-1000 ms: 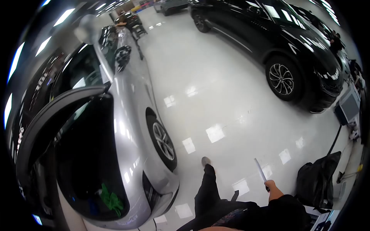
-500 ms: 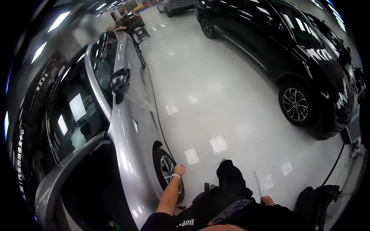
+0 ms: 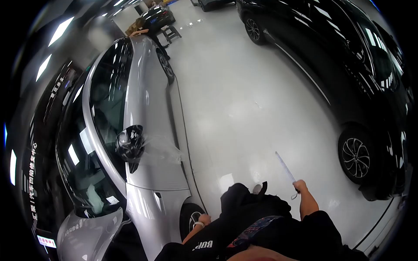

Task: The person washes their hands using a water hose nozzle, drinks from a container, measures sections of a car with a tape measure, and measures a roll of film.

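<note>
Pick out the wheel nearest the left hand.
The front wheel of the silver car: it shows right beside the left hand. That car's rear wheel and the black car's wheels are farther off.

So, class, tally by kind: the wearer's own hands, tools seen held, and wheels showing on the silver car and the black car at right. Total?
Hands: 2, left hand and right hand
Held tools: 1, long thin tool
Silver car wheels: 2
Black car wheels: 2
Total: 7
</note>
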`<state>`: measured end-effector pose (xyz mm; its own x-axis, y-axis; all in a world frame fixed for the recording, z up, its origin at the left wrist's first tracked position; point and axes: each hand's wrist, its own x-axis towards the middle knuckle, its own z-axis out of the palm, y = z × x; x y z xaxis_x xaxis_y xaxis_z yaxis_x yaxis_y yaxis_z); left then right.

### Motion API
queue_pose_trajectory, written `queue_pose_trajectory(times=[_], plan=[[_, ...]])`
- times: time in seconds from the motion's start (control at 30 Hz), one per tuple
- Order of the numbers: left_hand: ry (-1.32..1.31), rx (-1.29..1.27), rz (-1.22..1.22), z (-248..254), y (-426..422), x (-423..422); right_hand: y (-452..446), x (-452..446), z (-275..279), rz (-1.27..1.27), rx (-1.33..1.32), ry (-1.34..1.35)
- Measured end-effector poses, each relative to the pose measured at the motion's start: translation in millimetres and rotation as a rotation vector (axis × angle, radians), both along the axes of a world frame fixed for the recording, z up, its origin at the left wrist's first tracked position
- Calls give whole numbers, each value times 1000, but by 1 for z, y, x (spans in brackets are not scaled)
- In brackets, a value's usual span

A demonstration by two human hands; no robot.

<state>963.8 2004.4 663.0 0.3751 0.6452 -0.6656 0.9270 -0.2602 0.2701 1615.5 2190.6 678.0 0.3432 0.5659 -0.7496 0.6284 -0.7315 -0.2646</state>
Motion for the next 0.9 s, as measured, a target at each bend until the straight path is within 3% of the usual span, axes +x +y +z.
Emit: queue_pose_trajectory(times=[0.03,0.1,0.2,0.23,0.4,0.5,0.53,0.57,0.63,0.67,0.73,0.77,0.87,0.9], plan=[[27,-143,105,1,-6,1,58,-8,10,151,126,-102],[61,-398,673,9,17,3,182,-43,50,194,171,-131],[84,-487,840,2,92,2,344,-92,62,312,319,-126],[89,-502,852,-7,122,-1,386,-116,82,294,316,-16],[85,-487,741,-58,328,-43,535,-192,69,262,373,194],[186,-281,211,-108,481,-88,581,-182,28,315,189,185],[238,-184,148,-122,538,-104,591,-177,22,257,125,177],[-29,-77,895,-94,612,-113,593,-167,21,198,56,170],[-210,322,935,-60,757,-121,589,-138,2,122,1,69],[-262,465,925,-28,825,-120,589,-135,29,-18,-55,73],[-350,470,872,47,948,-111,581,-101,-3,-245,-136,129],[-393,494,847,77,1004,-108,569,-72,-49,-351,-121,191],[-492,533,812,103,1126,-109,579,-30,-101,580,90,-12],[-553,549,805,103,1166,-112,617,-49,-72,474,15,2]])
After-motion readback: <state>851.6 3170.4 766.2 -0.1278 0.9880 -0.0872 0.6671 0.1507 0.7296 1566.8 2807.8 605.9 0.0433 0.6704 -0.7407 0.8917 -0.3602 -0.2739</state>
